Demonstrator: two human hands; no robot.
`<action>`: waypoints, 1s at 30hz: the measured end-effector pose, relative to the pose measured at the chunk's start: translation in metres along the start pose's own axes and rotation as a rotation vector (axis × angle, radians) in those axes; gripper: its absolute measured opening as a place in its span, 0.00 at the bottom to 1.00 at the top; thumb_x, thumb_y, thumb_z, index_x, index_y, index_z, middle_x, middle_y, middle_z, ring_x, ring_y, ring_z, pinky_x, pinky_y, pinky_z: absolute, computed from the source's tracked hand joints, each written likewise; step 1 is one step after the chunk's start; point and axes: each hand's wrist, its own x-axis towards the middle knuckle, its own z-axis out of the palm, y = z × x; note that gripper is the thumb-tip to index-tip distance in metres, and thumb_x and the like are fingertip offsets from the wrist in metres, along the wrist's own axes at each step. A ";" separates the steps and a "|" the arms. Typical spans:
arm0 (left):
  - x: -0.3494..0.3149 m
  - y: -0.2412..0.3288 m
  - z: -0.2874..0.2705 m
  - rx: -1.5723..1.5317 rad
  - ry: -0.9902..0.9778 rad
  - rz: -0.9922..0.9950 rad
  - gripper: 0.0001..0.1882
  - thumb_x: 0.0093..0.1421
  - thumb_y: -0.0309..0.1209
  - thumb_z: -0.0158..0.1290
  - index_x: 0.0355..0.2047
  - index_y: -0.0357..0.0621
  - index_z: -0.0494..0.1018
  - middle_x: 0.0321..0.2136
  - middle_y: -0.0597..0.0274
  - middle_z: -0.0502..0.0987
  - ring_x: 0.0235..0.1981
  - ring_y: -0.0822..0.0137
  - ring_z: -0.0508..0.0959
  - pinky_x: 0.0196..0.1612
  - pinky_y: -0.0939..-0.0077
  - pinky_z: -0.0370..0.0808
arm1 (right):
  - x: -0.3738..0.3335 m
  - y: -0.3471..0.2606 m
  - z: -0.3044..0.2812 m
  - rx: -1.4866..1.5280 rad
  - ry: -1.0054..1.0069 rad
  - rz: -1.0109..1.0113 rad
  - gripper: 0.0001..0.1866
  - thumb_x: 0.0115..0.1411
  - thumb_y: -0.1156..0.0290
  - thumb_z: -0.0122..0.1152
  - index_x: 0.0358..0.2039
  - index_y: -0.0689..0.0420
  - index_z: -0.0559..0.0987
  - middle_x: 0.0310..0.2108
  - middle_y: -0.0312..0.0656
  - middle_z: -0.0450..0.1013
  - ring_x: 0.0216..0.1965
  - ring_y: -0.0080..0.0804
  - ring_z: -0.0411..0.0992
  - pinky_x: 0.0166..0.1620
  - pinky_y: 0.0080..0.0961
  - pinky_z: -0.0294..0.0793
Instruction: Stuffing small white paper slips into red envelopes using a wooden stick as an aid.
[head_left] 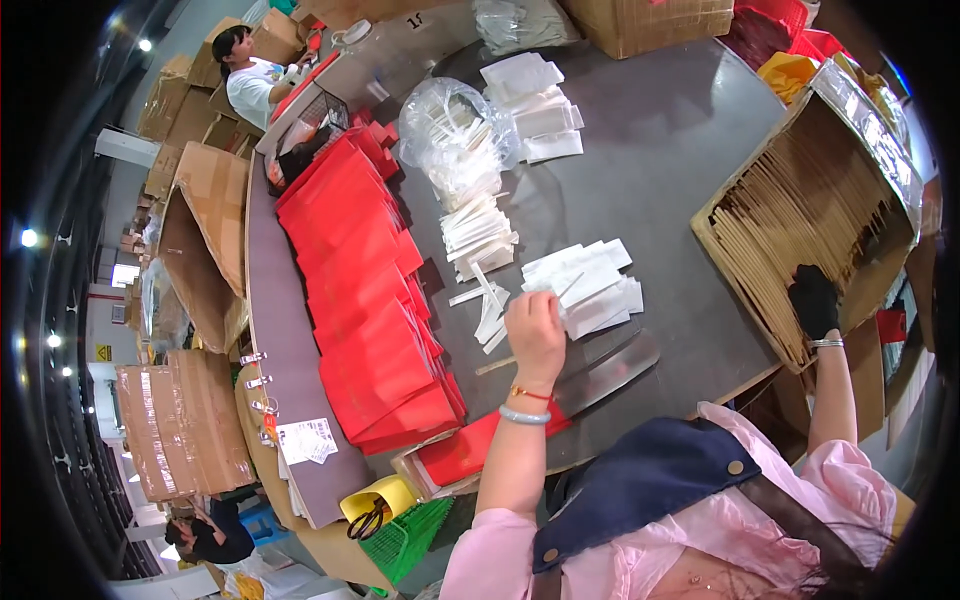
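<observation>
My bare left hand (537, 328), with a jade-like bangle and a red cord at the wrist, is closed over the table. Its fingertips are beside a fanned stack of white paper slips (592, 282); what is between them is too small to make out. My right hand (815, 300), in a black glove, reaches into an open cardboard box (770, 165). It touches the near end of a tight row of thin brown flat pieces (790, 235); its finger grip is partly hidden. Close to my left forearm lies a red sleeve (470, 447) and a flat metal blade-like strip (612, 374).
Overlapping red paper bags (355, 290) fill the table's left side. Behind my left hand are bundled white strips (478, 232), a clear plastic bag (450, 125) and more white slips (535, 105). Scissors (368, 520) sit in a yellow holder at the near edge. Two other people are farther off at left.
</observation>
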 end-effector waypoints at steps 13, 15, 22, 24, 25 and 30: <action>0.002 0.000 0.004 -0.117 -0.086 -0.085 0.14 0.49 0.30 0.65 0.33 0.41 0.74 0.27 0.58 0.76 0.30 0.55 0.76 0.39 0.61 0.71 | 0.003 -0.013 -0.004 -0.119 -0.178 0.180 0.13 0.56 0.73 0.55 0.41 0.63 0.75 0.42 0.54 0.73 0.44 0.53 0.72 0.48 0.39 0.71; 0.007 0.028 -0.016 -0.360 -0.209 -0.248 0.13 0.48 0.30 0.66 0.31 0.41 0.74 0.26 0.58 0.76 0.28 0.56 0.76 0.37 0.62 0.71 | -0.010 0.035 0.005 -0.419 0.169 -0.014 0.16 0.60 0.72 0.53 0.48 0.65 0.75 0.47 0.55 0.74 0.47 0.51 0.73 0.51 0.36 0.71; -0.081 0.034 -0.045 -0.053 -0.413 -0.117 0.19 0.41 0.32 0.69 0.36 0.47 0.79 0.30 0.64 0.75 0.37 0.60 0.72 0.47 0.63 0.70 | -0.007 -0.119 0.006 0.311 -0.060 -0.450 0.12 0.55 0.77 0.58 0.41 0.59 0.80 0.29 0.49 0.72 0.34 0.47 0.71 0.38 0.35 0.70; -0.091 0.033 -0.060 -0.094 -0.229 -0.238 0.26 0.39 0.33 0.70 0.42 0.46 0.78 0.39 0.60 0.74 0.43 0.56 0.71 0.48 0.61 0.68 | -0.014 -0.184 0.015 0.298 -0.381 -0.582 0.18 0.50 0.75 0.63 0.44 0.52 0.80 0.27 0.47 0.69 0.33 0.47 0.71 0.36 0.37 0.71; -0.095 0.032 -0.063 -0.098 -0.280 -0.240 0.33 0.39 0.35 0.70 0.48 0.47 0.75 0.45 0.57 0.71 0.49 0.52 0.68 0.52 0.58 0.66 | -0.019 -0.188 0.023 0.182 -0.457 -0.631 0.16 0.51 0.70 0.63 0.43 0.50 0.80 0.27 0.46 0.69 0.33 0.46 0.71 0.35 0.39 0.71; -0.123 0.020 -0.074 0.036 -0.357 -0.135 0.38 0.36 0.37 0.71 0.51 0.42 0.72 0.48 0.57 0.71 0.51 0.51 0.67 0.54 0.56 0.65 | -0.040 -0.211 0.079 0.082 -0.516 -0.852 0.12 0.53 0.67 0.61 0.39 0.49 0.80 0.29 0.45 0.71 0.34 0.45 0.72 0.35 0.40 0.71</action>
